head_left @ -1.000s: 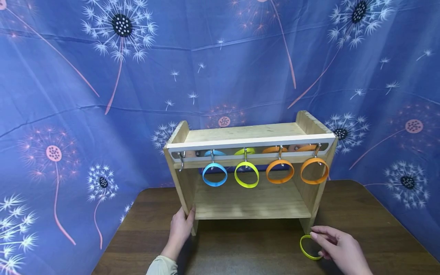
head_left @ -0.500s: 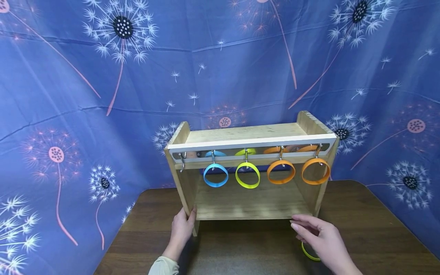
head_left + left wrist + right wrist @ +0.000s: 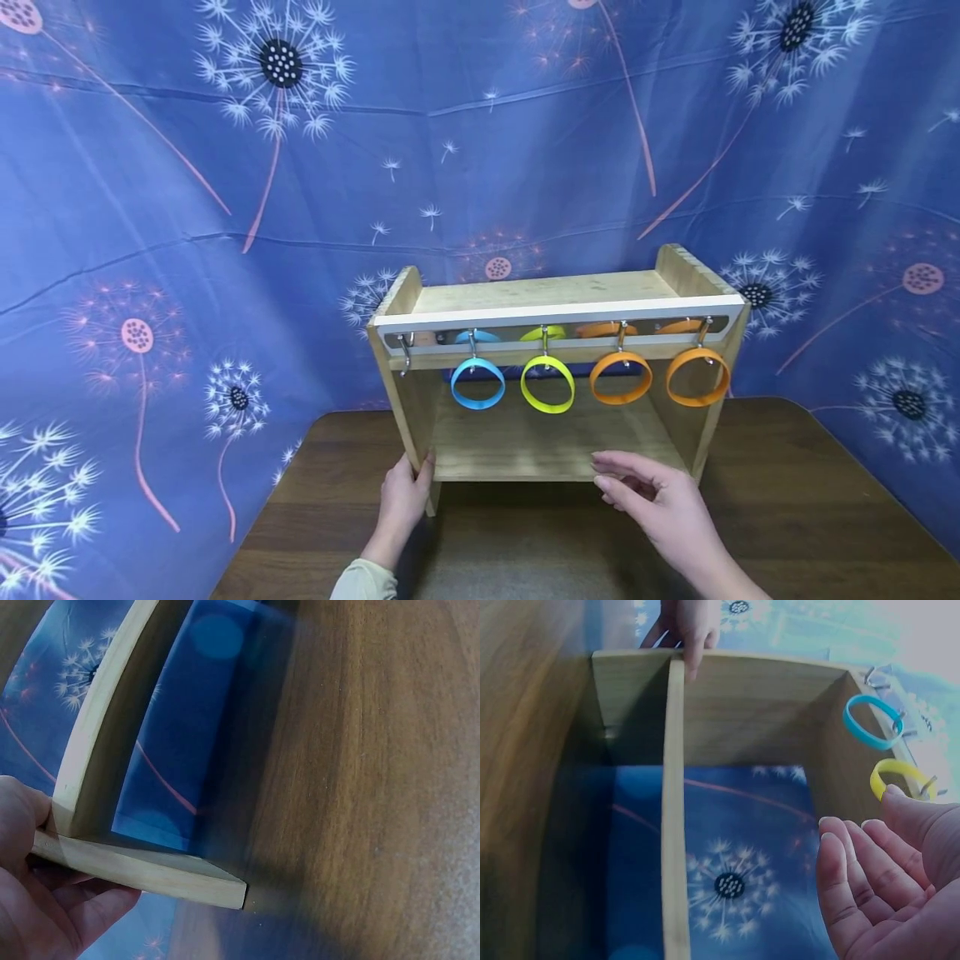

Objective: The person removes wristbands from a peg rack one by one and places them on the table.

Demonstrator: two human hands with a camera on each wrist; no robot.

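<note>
A small wooden shelf (image 3: pixel 555 446) stands on the brown table. My left hand (image 3: pixel 403 500) grips the lower left side panel, and the left wrist view shows its thumb and fingers around the wooden edge (image 3: pixel 142 874). From hooks along the front rail hang a blue ring (image 3: pixel 477 406), a yellow-green ring (image 3: pixel 548 408), an orange ring (image 3: pixel 622 399) and another orange ring (image 3: pixel 698 402). The leftmost hook (image 3: pixel 406 354) is bare. My right hand (image 3: pixel 660 508), loosely curled and holding nothing, hovers before the shelf's lower board, below the hanging rings.
The dark wooden table (image 3: pixel 795 500) extends to both sides of the shelf. Behind it hangs a blue cloth (image 3: pixel 480 150) with a dandelion print. A metal strip (image 3: pixel 510 337) on the front rail mirrors the rings.
My right hand has moved left and slightly up, away from a yellow-green ring on the table that is now out of sight. The left hand keeps its grip. The head view has shifted slightly.
</note>
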